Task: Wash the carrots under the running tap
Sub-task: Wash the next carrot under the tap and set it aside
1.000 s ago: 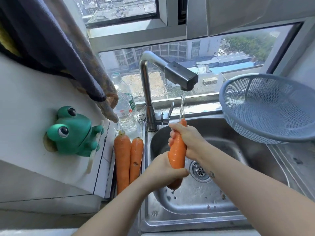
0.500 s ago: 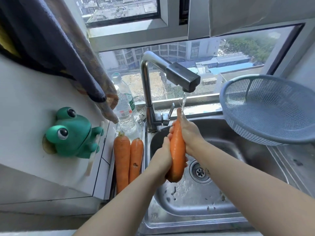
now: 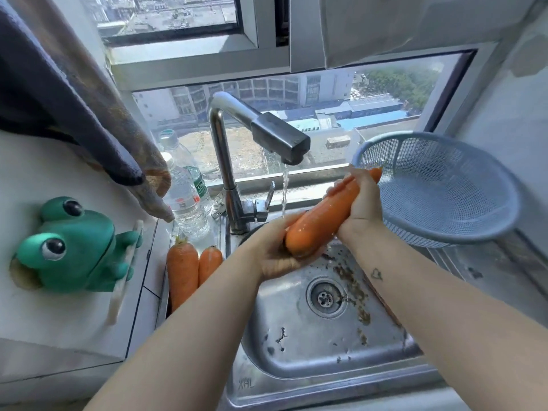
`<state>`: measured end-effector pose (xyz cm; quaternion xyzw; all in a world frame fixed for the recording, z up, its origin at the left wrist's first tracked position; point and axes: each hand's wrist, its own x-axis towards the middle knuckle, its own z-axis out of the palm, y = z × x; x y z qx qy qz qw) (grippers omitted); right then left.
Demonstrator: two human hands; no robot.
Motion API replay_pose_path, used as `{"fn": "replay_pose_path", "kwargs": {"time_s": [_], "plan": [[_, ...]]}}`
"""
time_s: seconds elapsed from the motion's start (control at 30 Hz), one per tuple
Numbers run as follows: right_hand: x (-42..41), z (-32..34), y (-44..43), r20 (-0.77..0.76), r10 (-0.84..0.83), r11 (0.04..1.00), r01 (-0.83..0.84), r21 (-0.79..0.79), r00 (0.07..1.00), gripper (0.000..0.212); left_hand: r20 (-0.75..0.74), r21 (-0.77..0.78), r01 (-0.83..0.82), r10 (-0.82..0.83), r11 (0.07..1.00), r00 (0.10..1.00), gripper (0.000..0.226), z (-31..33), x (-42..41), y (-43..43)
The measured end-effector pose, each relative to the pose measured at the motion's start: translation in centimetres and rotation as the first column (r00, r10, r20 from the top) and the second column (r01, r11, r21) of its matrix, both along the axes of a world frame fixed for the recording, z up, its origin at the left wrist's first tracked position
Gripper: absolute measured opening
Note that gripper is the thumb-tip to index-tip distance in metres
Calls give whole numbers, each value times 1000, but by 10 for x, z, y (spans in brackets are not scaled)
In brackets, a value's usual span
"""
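Wet carrot (image 3: pixel 321 221) slantwise in left hand (image 3: pixel 274 250) and right hand (image 3: pixel 360 200), under tap (image 3: pixel 278 139) stream; over sink (image 3: pixel 311 345)

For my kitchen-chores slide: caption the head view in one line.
Left hand and right hand hold a carrot aslant under the running tap over the steel sink; two more carrots lie beside it.

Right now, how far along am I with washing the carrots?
Done: nothing shows as finished; the blue plastic mesh colander holds no carrot. In hand: the left hand and right hand grip one long orange carrot under the steel tap and its stream, over the steel sink. Left: a pair of orange carrots lies beside the sink, apparently unwashed.
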<state>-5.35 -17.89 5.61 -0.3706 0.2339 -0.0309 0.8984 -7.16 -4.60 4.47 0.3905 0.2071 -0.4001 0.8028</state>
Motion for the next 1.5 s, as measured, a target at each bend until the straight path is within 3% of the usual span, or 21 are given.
{"fn": "replay_pose_path", "kwargs": {"time_s": [0.1, 0.17, 0.27, 0.33, 0.4, 0.5, 0.57, 0.63, 0.77, 0.9, 1.0, 1.13, 1.23, 1.3, 1.43, 1.5], "plan": [[-7, -6, -2, -50, -68, 998, 68, -1, 996, 25, -103, -25, -210, 207, 977, 973, 31, -4, 1, 2], [-12, -14, 3, -84, -77, 993, 84, 88, 994, 29, -126, 8, -387, 385, 922, 914, 30, -6, 0, 1], [-25, -26, 12, -185, -22, 997, 36, 75, 982, 38, -66, 50, -613, 615, 789, 786, 21, -6, -3, 1], [-29, -36, 14, -278, -4, 998, 22, 62, 961, 41, 42, 37, -665, 663, 746, 747, 11, -5, -4, 0], [-32, -41, 14, -358, -66, 991, 104, 88, 931, 40, 234, 67, -628, 600, 775, 765, 13, -5, -10, -5], [-22, -81, 2, -484, -112, 992, 130, 2, 868, 51, 599, 288, -390, 153, 875, 786, 15, -10, -29, -15], [-21, -91, -5, -555, -57, 994, 97, 44, 830, 54, 698, 387, -242, -111, 890, 707, 24, -14, -40, -15], [-30, -69, 3, -592, 7, 994, 59, 91, 806, 40, 726, 412, -181, -201, 893, 657, 47, -22, -43, -13], [-32, -49, 19, -519, 151, 978, -50, 204, 841, 43, 752, 356, -293, -86, 887, 654, 62, -26, -41, -13], [-28, -50, 32, -511, 263, 950, -129, 283, 818, 35, 779, 324, -474, 53, 819, 625, 38, -26, -34, -15], [-31, -47, 42, -454, 257, 944, -121, 307, 853, 29, 794, 315, -562, 112, 765, 597, 14, -24, -34, -19], [-35, -45, 48, -411, 264, 941, -138, 310, 873, 40, 761, 310, -687, 262, 658, 594, 8, -22, -33, -26], [-37, -36, 50, -337, 267, 945, -176, 275, 903, 24, 643, 331, -710, 402, 622, 652, 19, -16, -30, -33], [-34, -30, 57, -308, 262, 962, -223, 157, 914, 24, 582, 365, -686, 420, 630, 696, 25, -15, -26, -34], [-26, -37, 56, -347, 280, 960, -267, 85, 895, 26, 561, 345, -589, 343, 731, 754, 34, -15, -28, -32], [-24, -48, 48, -393, 182, 968, -94, 232, 901, 16, 659, 335, -557, 233, 760, 715, 34, -16, -34, -27]]}}
